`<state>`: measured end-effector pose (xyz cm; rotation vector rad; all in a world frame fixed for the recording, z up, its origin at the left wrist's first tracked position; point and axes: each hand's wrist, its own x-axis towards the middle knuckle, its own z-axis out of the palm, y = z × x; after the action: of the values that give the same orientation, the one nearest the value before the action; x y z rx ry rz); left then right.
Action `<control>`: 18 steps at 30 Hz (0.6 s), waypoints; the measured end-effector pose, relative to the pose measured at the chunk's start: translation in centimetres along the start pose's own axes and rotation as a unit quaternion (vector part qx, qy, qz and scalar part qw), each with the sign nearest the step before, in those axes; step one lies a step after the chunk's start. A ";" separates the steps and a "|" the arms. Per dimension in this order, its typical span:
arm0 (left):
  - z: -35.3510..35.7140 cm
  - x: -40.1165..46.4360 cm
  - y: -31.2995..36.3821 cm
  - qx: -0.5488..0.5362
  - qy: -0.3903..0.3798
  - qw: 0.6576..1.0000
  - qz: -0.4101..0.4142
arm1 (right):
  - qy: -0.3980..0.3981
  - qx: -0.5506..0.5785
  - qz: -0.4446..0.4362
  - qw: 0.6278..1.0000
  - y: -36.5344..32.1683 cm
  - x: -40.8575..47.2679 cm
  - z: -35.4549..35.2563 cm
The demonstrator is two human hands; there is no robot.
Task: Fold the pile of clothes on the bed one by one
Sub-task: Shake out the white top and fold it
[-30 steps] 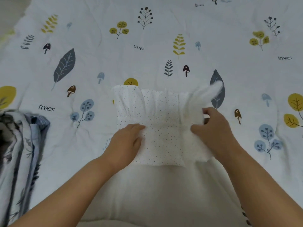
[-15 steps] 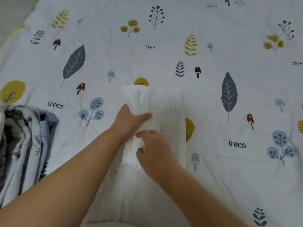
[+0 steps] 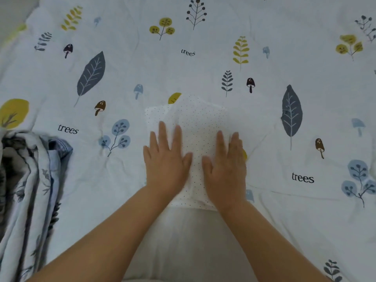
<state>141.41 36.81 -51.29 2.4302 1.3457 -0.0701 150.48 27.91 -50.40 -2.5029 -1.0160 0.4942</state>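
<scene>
A white garment with small black dots (image 3: 198,129) lies folded into a narrow block on the bed, in the middle of the view. My left hand (image 3: 165,159) lies flat on its left side with straight fingers. On the right side my right hand (image 3: 225,165) presses down the same way, fingers pointing away from me. Both palms cover the near half of the garment. A pile of clothes (image 3: 24,190) in grey, white and blue prints sits at the left edge of the bed.
The bed cover (image 3: 284,220) is pale blue-white, printed with leaves, mushrooms and the word "trees". A plain white cloth (image 3: 189,241) lies between my forearms, nearest to me. A strip of floor shows at the far left corner.
My right hand folded the garment's right part over to the left, making it narrower. Both hands then let go and now press flat on top of it.
</scene>
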 end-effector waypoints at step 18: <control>-2.5 2.2 -1.5 -0.418 -0.094 0.896 -0.116 | -0.073 0.294 0.145 0.942 0.3 3.1 -1.4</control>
<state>141.03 40.12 -49.84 1.5015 1.2247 0.1755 153.41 29.65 -49.84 -2.0880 -0.4425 0.9302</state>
